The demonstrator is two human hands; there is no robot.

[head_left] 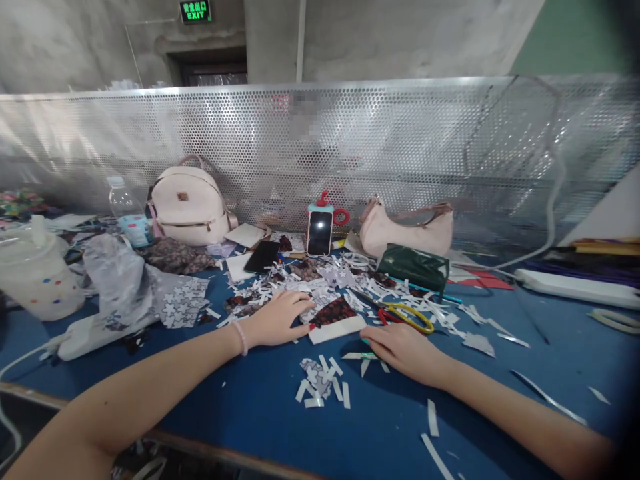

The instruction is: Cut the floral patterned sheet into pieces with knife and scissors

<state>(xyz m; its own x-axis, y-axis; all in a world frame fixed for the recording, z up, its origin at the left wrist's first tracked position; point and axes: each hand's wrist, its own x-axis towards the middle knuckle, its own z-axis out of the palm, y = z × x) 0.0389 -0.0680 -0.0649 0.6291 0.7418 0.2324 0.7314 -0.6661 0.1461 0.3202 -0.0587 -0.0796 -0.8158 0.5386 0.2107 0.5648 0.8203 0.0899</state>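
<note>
A dark red-and-black patterned fabric piece (336, 311) lies on the blue table with a white strip (338, 329) along its near edge. My left hand (280, 319) rests flat at the left of it, fingers spread, the red-nailed thumb at the strip's left end. At the strip's right end is my right hand (407, 352), fingers drawn together; whatever is between the fingertips is hidden. Below the hands sits a small pile of grey star-patterned scraps and white strips (320, 381). Yellow-and-red-handled scissors (405, 317) lie just beyond my right hand.
Loose cuttings cover the table's middle. Behind stand a phone (320, 233), a pink backpack (189, 207), a pink handbag (405, 230) and a dark green pouch (415, 265). A drink cup (43, 280) and bottle (129, 212) are left. A perforated metal screen (280, 153) closes the back.
</note>
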